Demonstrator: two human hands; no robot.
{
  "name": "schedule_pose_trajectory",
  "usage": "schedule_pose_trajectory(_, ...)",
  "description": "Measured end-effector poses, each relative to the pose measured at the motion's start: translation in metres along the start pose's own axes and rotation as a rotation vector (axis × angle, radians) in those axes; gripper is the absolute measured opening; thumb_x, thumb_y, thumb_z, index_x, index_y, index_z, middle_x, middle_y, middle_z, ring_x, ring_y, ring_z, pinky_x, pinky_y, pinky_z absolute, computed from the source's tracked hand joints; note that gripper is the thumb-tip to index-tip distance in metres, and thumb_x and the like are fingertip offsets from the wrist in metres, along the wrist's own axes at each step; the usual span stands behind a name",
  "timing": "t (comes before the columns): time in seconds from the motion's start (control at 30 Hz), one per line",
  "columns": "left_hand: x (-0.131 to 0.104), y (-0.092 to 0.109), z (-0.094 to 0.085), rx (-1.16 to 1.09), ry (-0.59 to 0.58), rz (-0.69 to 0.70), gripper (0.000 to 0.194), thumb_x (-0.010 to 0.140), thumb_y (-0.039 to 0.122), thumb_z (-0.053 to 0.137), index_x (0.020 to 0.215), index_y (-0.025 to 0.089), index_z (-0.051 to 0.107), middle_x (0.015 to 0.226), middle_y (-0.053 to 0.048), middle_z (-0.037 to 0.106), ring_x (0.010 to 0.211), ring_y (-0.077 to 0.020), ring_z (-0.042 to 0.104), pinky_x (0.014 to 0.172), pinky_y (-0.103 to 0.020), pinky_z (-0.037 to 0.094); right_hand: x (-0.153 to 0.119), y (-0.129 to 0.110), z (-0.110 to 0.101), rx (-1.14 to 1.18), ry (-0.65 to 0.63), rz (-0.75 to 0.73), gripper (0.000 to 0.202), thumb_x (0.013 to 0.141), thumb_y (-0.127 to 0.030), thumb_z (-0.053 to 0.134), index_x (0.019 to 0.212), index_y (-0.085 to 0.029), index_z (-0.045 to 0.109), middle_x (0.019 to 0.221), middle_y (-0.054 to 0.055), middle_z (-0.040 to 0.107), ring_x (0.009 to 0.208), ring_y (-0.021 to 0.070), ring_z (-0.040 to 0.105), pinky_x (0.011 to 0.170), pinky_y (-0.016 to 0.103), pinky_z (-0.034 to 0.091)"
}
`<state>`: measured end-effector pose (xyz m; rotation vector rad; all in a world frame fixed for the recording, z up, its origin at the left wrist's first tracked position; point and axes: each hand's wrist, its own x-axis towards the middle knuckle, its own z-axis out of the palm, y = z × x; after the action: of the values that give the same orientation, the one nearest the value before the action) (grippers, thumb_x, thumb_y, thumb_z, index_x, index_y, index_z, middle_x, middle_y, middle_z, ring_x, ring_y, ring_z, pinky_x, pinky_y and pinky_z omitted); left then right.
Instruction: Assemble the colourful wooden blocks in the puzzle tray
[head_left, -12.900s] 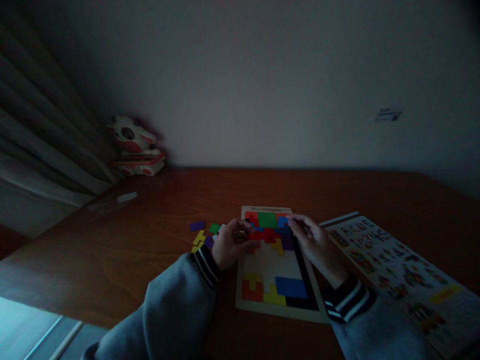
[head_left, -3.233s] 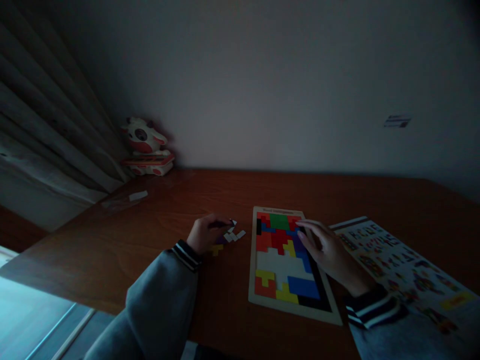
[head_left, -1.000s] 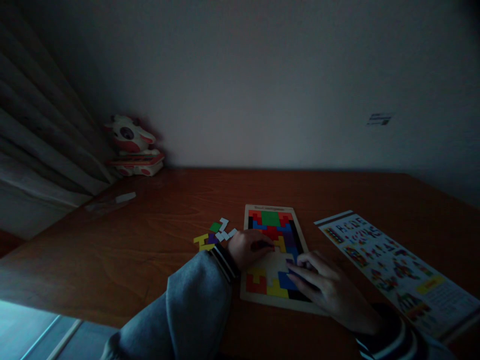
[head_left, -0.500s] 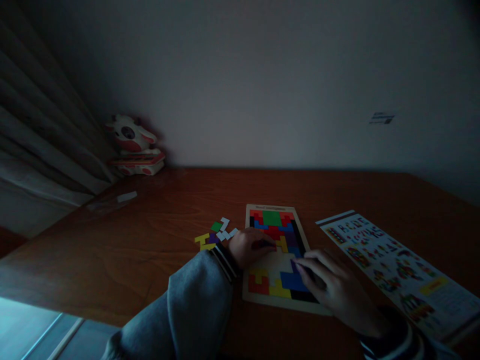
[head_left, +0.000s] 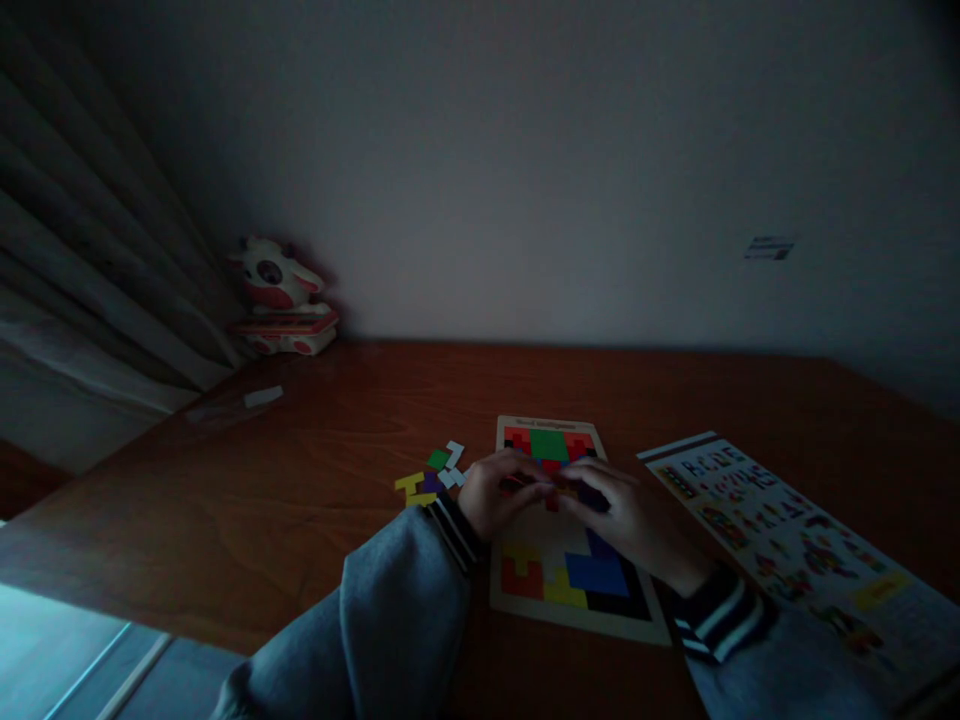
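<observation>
In the head view, here's the puzzle board (head_left: 577,616) lying flat on the surface (head_left: 337,420) at five o'clock from centre, and the left hand (head_left: 499,495) and right hand (head_left: 615,510) meet over its middle, fingers curled and tips close together, though whether either grips a piece I can't tell. Loose pieces (head_left: 431,483) sit at ten o'clock from the board, the printed sheet (head_left: 795,540) at three, and the cow toy (head_left: 281,295) well off at ten.
</observation>
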<state>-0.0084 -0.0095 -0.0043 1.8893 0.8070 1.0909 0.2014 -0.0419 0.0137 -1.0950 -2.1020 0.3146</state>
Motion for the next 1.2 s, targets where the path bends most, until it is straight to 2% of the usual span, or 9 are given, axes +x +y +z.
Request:
schedule_pose_trajectory(0.13, 0.002, 0.001, -0.003, 0.033, 0.055, 0.068, 0.034, 0.085, 0.049, 0.069, 0.089, 0.015, 0.076, 0.095, -0.009, 0.065, 0.078, -0.0149, 0.066, 0.062, -0.024, 0.057, 0.007, 0.003, 0.008, 0.073, 0.038, -0.02, 0.015, 0.094, -0.031, 0.055, 0.091, -0.021, 0.066, 0.088, 0.004, 0.071, 0.083, 0.0162, 0.069, 0.074, 0.027, 0.056)
schedule_pose_trajectory(0.23, 0.005, 0.002, -0.018, 0.162, 0.036, 0.177, 0.03, 0.089, 0.043, 0.065, 0.099, 0.016, 0.075, 0.096, -0.01, 0.066, 0.082, -0.0152, 0.066, 0.068, -0.025, 0.057, 0.0, 0.01, 0.007, 0.088, 0.088, 0.103, 0.016, 0.094, -0.035, 0.055, 0.092, -0.022, 0.065, 0.086, 0.003, 0.072, 0.077, 0.0159, 0.069, 0.069, 0.026, 0.055)
schedule_pose_trajectory(0.4, 0.0, -0.01, -0.074, 0.542, 0.075, 0.327, 0.022, 0.094, 0.03, 0.058, 0.106, 0.017, 0.071, 0.1, -0.01, 0.071, 0.084, -0.0163, 0.066, 0.08, -0.03, 0.056, -0.015, 0.031, -0.003, 0.123, 0.188, 0.376, 0.025, 0.09, -0.047, 0.057, 0.086, -0.022, 0.061, 0.074, 0.001, 0.07, 0.065, 0.0169, 0.066, 0.057, 0.025, 0.051)
schedule_pose_trajectory(0.47, -0.008, -0.018, -0.101, 0.689, 0.005, 0.369, 0.02, 0.092, 0.031, 0.061, 0.104, 0.019, 0.071, 0.1, -0.009, 0.073, 0.089, -0.0192, 0.067, 0.085, -0.036, 0.055, -0.017, 0.037, -0.005, 0.118, 0.255, 0.395, 0.028, 0.088, -0.049, 0.059, 0.08, -0.022, 0.059, 0.071, 0.001, 0.068, 0.062, 0.0166, 0.065, 0.056, 0.025, 0.051)
schedule_pose_trajectory(0.53, -0.019, -0.023, -0.125, 0.777, -0.052, 0.325, 0.024, 0.09, 0.034, 0.062, 0.109, 0.021, 0.07, 0.106, -0.008, 0.073, 0.094, -0.0205, 0.068, 0.087, -0.037, 0.054, -0.017, 0.039, -0.005, 0.083, 0.313, 0.381, 0.029, 0.086, -0.05, 0.061, 0.076, -0.022, 0.058, 0.071, 0.001, 0.067, 0.062, 0.0163, 0.063, 0.056, 0.025, 0.05)
schedule_pose_trajectory(0.67, -0.04, -0.027, -0.153, 0.819, -0.175, 0.279, 0.029, 0.085, 0.042, 0.068, 0.108, 0.024, 0.071, 0.109, -0.007, 0.073, 0.101, -0.0224, 0.068, 0.096, -0.041, 0.051, -0.013, 0.034, -0.005, 0.063, 0.344, 0.354, 0.028, 0.087, -0.049, 0.06, 0.077, -0.022, 0.06, 0.072, 0.003, 0.069, 0.064, 0.0168, 0.064, 0.057, 0.025, 0.05)
schedule_pose_trajectory(0.93, -0.052, -0.027, -0.155, 0.775, -0.231, 0.302, 0.023, 0.09, 0.026, 0.06, 0.109, 0.024, 0.073, 0.116, -0.009, 0.072, 0.104, -0.0222, 0.067, 0.09, -0.042, 0.054, -0.014, 0.035, -0.005, 0.02, 0.387, 0.381, 0.031, 0.087, -0.051, 0.059, 0.077, -0.022, 0.059, 0.067, 0.002, 0.065, 0.061, 0.0166, 0.062, 0.056, 0.026, 0.048)
schedule_pose_trajectory(1.1, -0.052, -0.017, -0.15, 0.808, -0.264, 0.246, 0.033, 0.086, 0.036, 0.065, 0.117, 0.025, 0.07, 0.12, -0.009, 0.069, 0.107, -0.0248, 0.064, 0.092, -0.044, 0.052, -0.013, 0.034, -0.005, 0.044, 0.381, 0.369, 0.031, 0.087, -0.051, 0.059, 0.078, -0.022, 0.059, 0.066, 0.001, 0.064, 0.06, 0.0159, 0.061, 0.055, 0.025, 0.048)
schedule_pose_trajectory(1.2, -0.056, -0.014, -0.15, 0.799, -0.215, 0.237, 0.041, 0.083, 0.041, 0.068, 0.12, 0.025, 0.067, 0.119, -0.009, 0.069, 0.104, -0.0247, 0.065, 0.092, -0.045, 0.052, -0.012, 0.03, -0.006, 0.062, 0.383, 0.376, 0.032, 0.087, -0.052, 0.058, 0.076, -0.022, 0.059, 0.066, 0.001, 0.064, 0.06, 0.016, 0.06, 0.055, 0.025, 0.048)
